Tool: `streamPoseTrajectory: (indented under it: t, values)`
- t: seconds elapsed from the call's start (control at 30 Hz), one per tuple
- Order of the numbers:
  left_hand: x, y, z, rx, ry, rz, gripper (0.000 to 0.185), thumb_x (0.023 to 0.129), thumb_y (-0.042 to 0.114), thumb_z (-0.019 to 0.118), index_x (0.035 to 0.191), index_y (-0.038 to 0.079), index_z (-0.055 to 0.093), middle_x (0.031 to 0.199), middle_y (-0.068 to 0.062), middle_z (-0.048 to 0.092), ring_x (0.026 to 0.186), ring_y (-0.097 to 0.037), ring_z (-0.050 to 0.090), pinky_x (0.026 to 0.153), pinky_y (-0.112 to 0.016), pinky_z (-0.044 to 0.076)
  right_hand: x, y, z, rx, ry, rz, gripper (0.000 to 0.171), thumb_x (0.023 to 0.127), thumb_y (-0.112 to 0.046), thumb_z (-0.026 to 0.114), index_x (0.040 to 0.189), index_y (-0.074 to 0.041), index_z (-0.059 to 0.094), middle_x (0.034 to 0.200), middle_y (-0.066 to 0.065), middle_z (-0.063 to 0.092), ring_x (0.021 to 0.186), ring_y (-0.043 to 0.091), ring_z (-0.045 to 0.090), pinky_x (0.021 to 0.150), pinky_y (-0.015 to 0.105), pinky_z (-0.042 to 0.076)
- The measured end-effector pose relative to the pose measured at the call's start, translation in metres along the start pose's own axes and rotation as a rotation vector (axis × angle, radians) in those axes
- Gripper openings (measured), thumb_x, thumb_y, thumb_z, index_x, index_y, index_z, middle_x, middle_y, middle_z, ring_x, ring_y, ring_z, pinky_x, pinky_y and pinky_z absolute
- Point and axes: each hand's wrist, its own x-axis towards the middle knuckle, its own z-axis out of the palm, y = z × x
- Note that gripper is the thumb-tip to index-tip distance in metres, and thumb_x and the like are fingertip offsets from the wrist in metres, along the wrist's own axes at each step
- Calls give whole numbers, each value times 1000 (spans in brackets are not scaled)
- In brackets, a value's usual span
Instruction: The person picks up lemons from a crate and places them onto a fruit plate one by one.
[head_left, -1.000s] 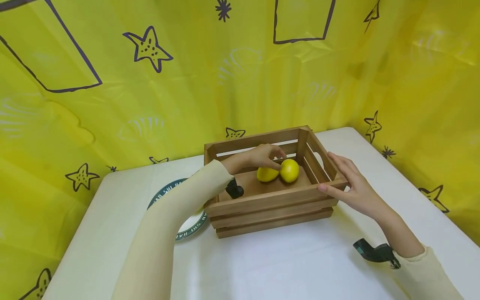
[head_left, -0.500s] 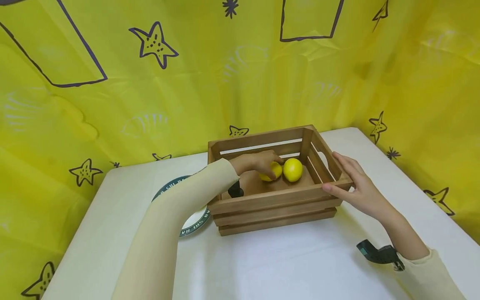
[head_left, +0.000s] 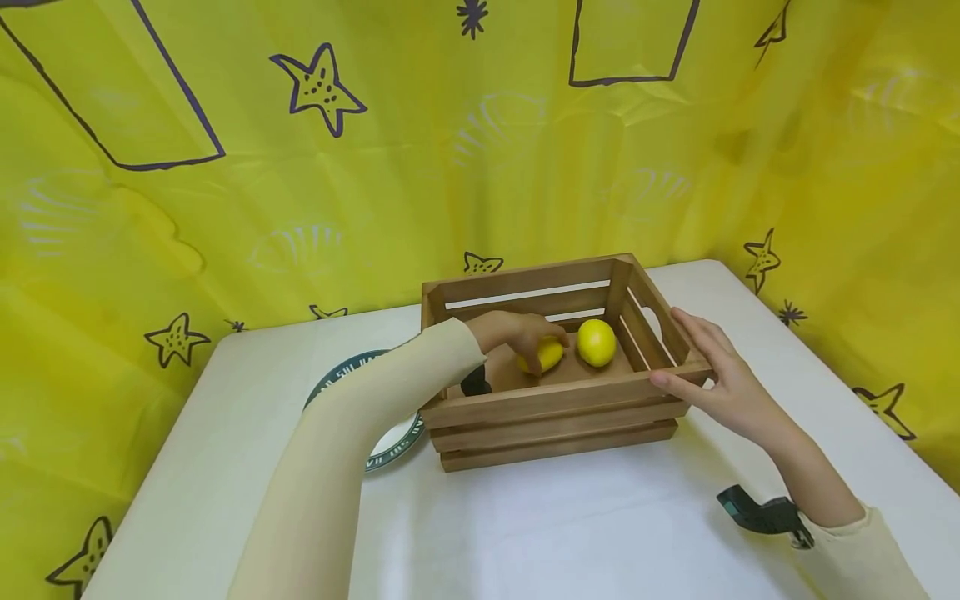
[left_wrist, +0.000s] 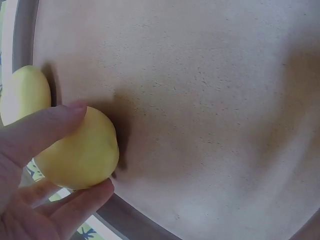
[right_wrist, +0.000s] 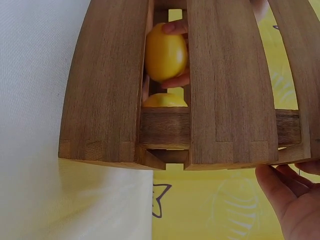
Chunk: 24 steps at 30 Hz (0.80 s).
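A wooden slatted crate (head_left: 555, 412) stands on the white table. Inside it, my left hand (head_left: 517, 333) curls its fingers round a yellow lemon (head_left: 550, 356), seen close in the left wrist view as a lemon (left_wrist: 80, 152) between thumb and fingers. A second lemon (head_left: 597, 342) lies free just right of it on the crate floor, also at the edge as lemon (left_wrist: 22, 95). My right hand (head_left: 716, 379) rests with straight fingers on the crate's right front corner. Through the slats the held lemon (right_wrist: 166, 51) shows.
A white plate with a dark lettered rim (head_left: 390, 437) lies left of the crate, partly under my left sleeve. Yellow star-printed sheeting (head_left: 300, 167) walls the back and right. The table's near edge lies bare in front of the crate.
My left hand has closed round the left lemon and drawn it slightly left, apart from the second lemon. The right hand stays on the crate corner.
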Motion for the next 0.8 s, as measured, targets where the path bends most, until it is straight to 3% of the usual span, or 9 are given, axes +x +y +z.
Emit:
streamPoseTrajectory:
  t: [0.27, 0.53, 0.8]
  values:
    - [-3, 1, -1, -80, -14, -34, 63, 87, 6, 72, 144, 15, 46, 147, -13, 40, 108, -22, 50, 90, -30, 51, 0, 0, 0, 4, 3, -2, 89, 86, -13, 73, 157, -14, 18, 152, 26, 23, 138, 52, 19, 98, 80, 15]
    - [-8, 2, -6, -141, -4, -33, 61, 85, 4, 73, 141, 18, 51, 149, -10, 37, 120, -23, 43, 87, -32, 52, -1, -2, 1, 9, -2, 0, 88, 87, -13, 71, 157, -16, 18, 152, 25, 22, 137, 51, 19, 98, 81, 16]
    - [-12, 1, -11, -194, 10, -51, 62, 87, 12, 72, 144, 18, 48, 151, -6, 37, 119, -22, 47, 87, -34, 53, 0, 0, 1, 18, 0, -2, 89, 86, -11, 72, 157, -15, 18, 153, 24, 21, 138, 51, 19, 100, 80, 14]
